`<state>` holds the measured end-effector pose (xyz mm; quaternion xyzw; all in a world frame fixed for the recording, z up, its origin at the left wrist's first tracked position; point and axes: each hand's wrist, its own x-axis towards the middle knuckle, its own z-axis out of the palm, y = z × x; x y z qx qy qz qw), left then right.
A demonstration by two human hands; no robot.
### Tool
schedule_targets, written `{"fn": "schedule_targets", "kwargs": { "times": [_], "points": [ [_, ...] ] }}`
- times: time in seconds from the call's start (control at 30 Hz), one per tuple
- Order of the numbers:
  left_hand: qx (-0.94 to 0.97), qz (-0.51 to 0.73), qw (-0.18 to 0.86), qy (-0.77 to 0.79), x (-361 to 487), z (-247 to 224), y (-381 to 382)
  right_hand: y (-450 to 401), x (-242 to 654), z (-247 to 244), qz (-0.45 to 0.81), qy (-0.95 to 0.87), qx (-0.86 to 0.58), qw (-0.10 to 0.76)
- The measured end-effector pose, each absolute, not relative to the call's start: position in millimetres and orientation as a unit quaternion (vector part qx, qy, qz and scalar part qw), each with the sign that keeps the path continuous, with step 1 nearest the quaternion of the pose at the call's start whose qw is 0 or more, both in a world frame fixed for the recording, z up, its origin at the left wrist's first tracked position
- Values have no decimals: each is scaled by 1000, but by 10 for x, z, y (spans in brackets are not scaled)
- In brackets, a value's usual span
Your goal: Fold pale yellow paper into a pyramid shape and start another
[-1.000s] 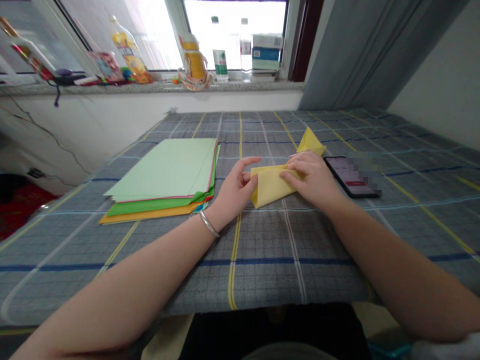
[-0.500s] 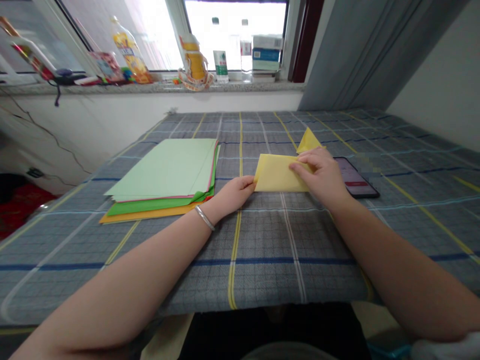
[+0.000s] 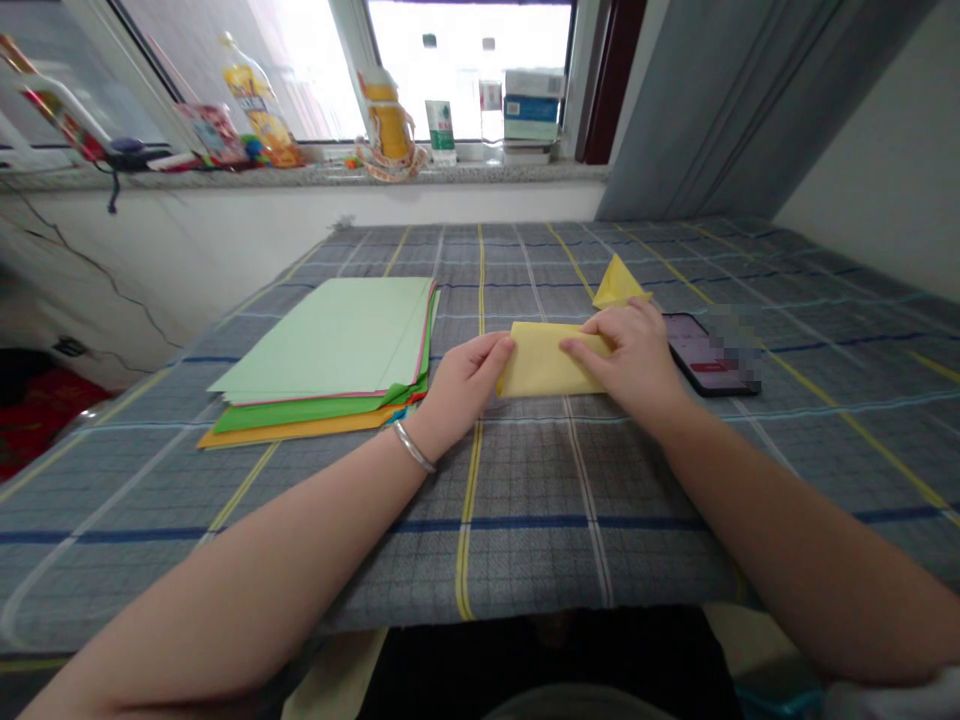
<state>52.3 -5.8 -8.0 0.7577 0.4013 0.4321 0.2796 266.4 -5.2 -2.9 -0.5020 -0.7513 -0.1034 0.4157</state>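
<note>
A folded sheet of yellow paper point(image 3: 547, 362) is held between my two hands, low over the checked cloth. My left hand point(image 3: 471, 382) pinches its left edge near the top corner, the thumb lying on the face of the paper. My right hand point(image 3: 636, 355) grips the right side, thumb on the front, most of its fingers behind or over the upper edge. Just beyond my right hand stands a small pointed yellow paper piece point(image 3: 618, 282), its base partly covered by the hand.
A stack of coloured paper point(image 3: 334, 335), pale green on top, lies left of my left hand. A phone point(image 3: 705, 355) rests right of my right hand. The checked cloth point(image 3: 525, 480) covers the table. Bottles and boxes line the windowsill point(image 3: 330, 177) at the back.
The yellow paper has come slightly closer and tilted. My left hand has moved up to its top left corner, and my right thumb has slid left across it.
</note>
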Motion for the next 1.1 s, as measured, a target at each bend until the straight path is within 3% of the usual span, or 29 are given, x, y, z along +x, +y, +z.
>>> {"fn": "schedule_targets", "kwargs": {
  "times": [0.53,1.1],
  "points": [
    [734,496,209,415,558,-82,-140,-148,2572,9,-86,-745,-503,429],
    [712,486,267,431,566,-138,-77,-88,2588,-30,-40,-754,-501,423]
  ]
}}
